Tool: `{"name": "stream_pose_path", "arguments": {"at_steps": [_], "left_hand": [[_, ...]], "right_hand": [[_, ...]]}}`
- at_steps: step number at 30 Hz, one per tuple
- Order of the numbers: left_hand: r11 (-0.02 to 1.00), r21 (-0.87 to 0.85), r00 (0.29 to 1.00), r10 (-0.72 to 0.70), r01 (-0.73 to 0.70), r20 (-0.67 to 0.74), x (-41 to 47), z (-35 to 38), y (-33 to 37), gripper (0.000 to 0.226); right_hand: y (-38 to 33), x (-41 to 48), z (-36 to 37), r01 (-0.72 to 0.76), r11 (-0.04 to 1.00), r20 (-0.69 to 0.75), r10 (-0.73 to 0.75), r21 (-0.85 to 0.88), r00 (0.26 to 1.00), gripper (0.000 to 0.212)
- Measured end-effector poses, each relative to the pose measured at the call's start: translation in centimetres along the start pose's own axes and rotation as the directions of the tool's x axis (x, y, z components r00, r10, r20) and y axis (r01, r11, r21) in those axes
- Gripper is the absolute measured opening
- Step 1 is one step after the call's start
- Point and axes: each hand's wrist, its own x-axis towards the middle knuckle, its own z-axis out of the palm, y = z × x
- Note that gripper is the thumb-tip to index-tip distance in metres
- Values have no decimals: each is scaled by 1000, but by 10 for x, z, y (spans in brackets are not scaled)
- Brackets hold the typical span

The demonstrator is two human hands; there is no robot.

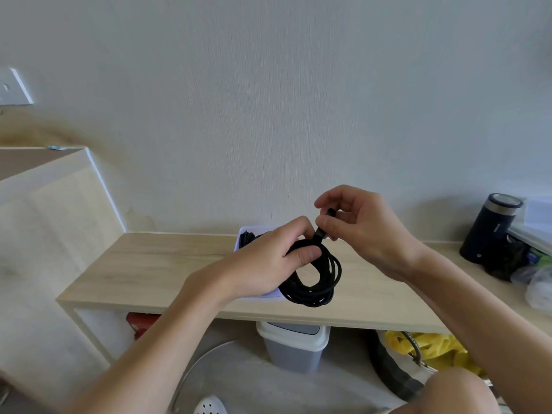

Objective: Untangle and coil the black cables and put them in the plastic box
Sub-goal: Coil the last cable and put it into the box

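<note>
Over the table (149, 264) my left hand (268, 258) grips the cable coil (322, 283), right hand (361, 228) at one o'clock pinching, seemingly, its plug (320, 233).

This looks like a room in a home. A low light-wood bench (143, 264) stands against a pale textured wall (268, 100). At the bench's right end are a dark tumbler (487, 231) and crumpled plastic bags (537, 282). Under it sit a small lidded bin (294, 351) and a yellow bag (433, 348), with a white perforated slipper (210, 406) on the floor.
</note>
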Motion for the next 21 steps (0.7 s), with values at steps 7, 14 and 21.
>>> {"name": "stream_pose_path", "arguments": {"at_steps": [7,14,21], "left_hand": [[994,-86,996,61,-67,-69,-4,0,7,19],[991,-95,988,81,-94,-130,-1,8,-3,17],[984,-137,981,86,-111,-173,0,16,-8,12]], "right_hand": [[7,1,6,-80,992,-13,82,94,997,47],[9,9,3,-265,942,47,260,207,964,45],[11,13,4,-305,936,61,299,175,952,34]]}}
